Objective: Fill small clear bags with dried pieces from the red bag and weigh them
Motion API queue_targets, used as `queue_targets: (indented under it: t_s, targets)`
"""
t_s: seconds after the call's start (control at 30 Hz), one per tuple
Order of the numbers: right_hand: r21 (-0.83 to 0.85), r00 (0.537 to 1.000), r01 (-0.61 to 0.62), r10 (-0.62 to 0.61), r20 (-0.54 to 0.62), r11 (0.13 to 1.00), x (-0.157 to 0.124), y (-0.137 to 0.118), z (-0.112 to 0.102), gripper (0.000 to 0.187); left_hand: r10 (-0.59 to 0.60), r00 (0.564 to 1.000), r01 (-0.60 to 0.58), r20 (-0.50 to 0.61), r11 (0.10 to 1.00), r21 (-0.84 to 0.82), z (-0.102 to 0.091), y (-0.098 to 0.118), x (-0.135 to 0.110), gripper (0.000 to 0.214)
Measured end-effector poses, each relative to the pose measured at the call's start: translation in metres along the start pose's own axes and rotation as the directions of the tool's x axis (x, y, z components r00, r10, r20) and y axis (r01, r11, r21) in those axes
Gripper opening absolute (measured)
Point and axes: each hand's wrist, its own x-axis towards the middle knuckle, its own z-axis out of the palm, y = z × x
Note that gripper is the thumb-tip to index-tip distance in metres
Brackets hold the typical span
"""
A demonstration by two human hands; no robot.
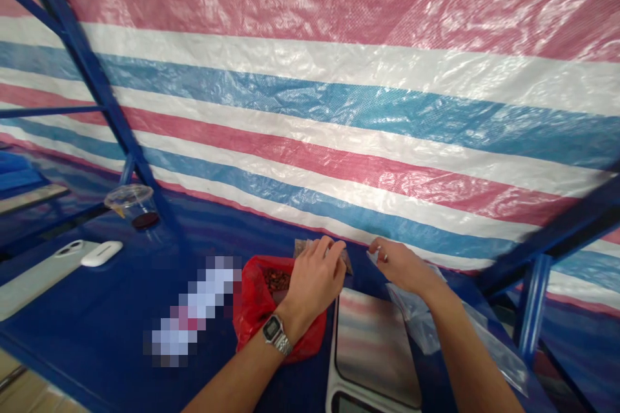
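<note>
Reaching past the red bag (252, 322) and scale (378, 348), left hand (316, 276) and right hand (403, 266) bend their fingers, grip unclear.

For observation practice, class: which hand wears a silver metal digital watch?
The left hand, its wrist over the red plastic bag; the right hand is bare-wristed.

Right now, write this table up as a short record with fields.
Left hand: over a small brownish packet, grip unclear; silver metal digital watch on wrist
Right hand: fingers curled near thin clear plastic bags, grip unclear
Open red plastic bag: brown pieces inside
Flat silver-topped white scale: right of red bag
Left side: pale rectangular phone, white oval case, clear plastic cup with dark contents
</note>
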Motion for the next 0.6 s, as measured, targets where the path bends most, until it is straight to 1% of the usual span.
queue_targets:
  t_s: [0.03,0.07,0.13,0.17,0.2,0.23,0.27,0.3,0.37,0.4,0.43,0.47,0.5,0.53,0.57,0.6]
  targets:
    - [0.048,0.999,0.037,-0.036,-0.022,0.998,-0.002,-0.011,-0.007,0.025,0.008,1.0,-0.009,-0.014,0.999,-0.035,0.001,0.001,-0.001,0.032]
    - [0.119,0.997,0.08,-0.079,-0.017,0.99,-0.004,-0.023,-0.013,0.022,0.015,1.0,-0.017,-0.02,0.997,-0.07,0.001,0.002,-0.001,0.04]
    - [0.304,0.983,0.166,-0.183,0.028,0.938,-0.008,-0.053,-0.02,0.013,0.031,0.999,-0.032,-0.008,0.989,-0.147,0.001,0.002,-0.001,0.06]
    - [0.379,0.972,0.197,-0.231,0.048,0.904,-0.01,-0.067,-0.021,0.008,0.038,0.999,-0.036,0.007,0.981,-0.19,0.0,0.002,0.0,0.066]
    - [0.424,0.964,0.222,-0.263,0.04,0.878,-0.01,-0.079,-0.021,0.003,0.044,0.999,-0.037,0.026,0.972,-0.231,-0.001,0.001,0.001,0.065]
    - [0.46,0.961,0.238,-0.275,0.015,0.856,-0.01,-0.09,-0.019,0.004,0.048,0.998,-0.035,0.042,0.964,-0.264,-0.002,-0.001,0.002,0.059]
    - [0.491,0.963,0.245,-0.271,-0.02,0.836,-0.01,-0.098,-0.017,0.005,0.046,0.998,-0.03,0.047,0.958,-0.285,-0.004,-0.004,0.003,0.053]
    - [0.493,0.965,0.258,-0.25,-0.084,0.831,-0.009,-0.104,-0.016,0.004,0.035,0.999,-0.023,0.038,0.956,-0.293,-0.006,-0.007,0.005,0.047]
    - [0.438,0.95,0.295,-0.211,-0.233,0.849,-0.01,-0.114,-0.014,0.004,-0.033,0.999,0.02,-0.043,0.962,-0.274,-0.011,-0.017,0.009,0.04]
    - [0.398,0.939,0.308,-0.207,-0.276,0.864,-0.012,-0.118,-0.013,0.006,-0.093,0.99,0.062,-0.108,0.962,-0.264,-0.013,-0.022,0.011,0.039]
    - [0.364,0.934,0.318,-0.224,-0.277,0.875,-0.015,-0.123,-0.013,0.008,-0.169,0.97,0.119,-0.176,0.958,-0.262,-0.016,-0.028,0.013,0.038]
    - [0.353,0.941,0.324,-0.26,-0.216,0.878,-0.019,-0.129,-0.011,0.009,-0.247,0.94,0.183,-0.233,0.947,-0.264,-0.019,-0.034,0.015,0.037]
    - [0.363,0.946,0.323,-0.308,-0.099,0.874,-0.023,-0.135,-0.008,0.011,-0.317,0.906,0.244,-0.281,0.933,-0.266,-0.022,-0.04,0.017,0.037]
    - [0.374,0.927,0.333,-0.374,0.04,0.866,-0.027,-0.141,-0.003,0.012,-0.366,0.876,0.291,-0.315,0.921,-0.261,-0.024,-0.045,0.018,0.037]
    - [0.377,0.876,0.36,-0.448,0.178,0.853,-0.03,-0.147,0.004,0.013,-0.394,0.852,0.321,-0.344,0.913,-0.251,-0.025,-0.05,0.02,0.037]
    - [0.37,0.808,0.402,-0.515,0.286,0.837,-0.032,-0.15,0.012,0.015,-0.405,0.837,0.335,-0.367,0.911,-0.241,-0.026,-0.054,0.02,0.037]
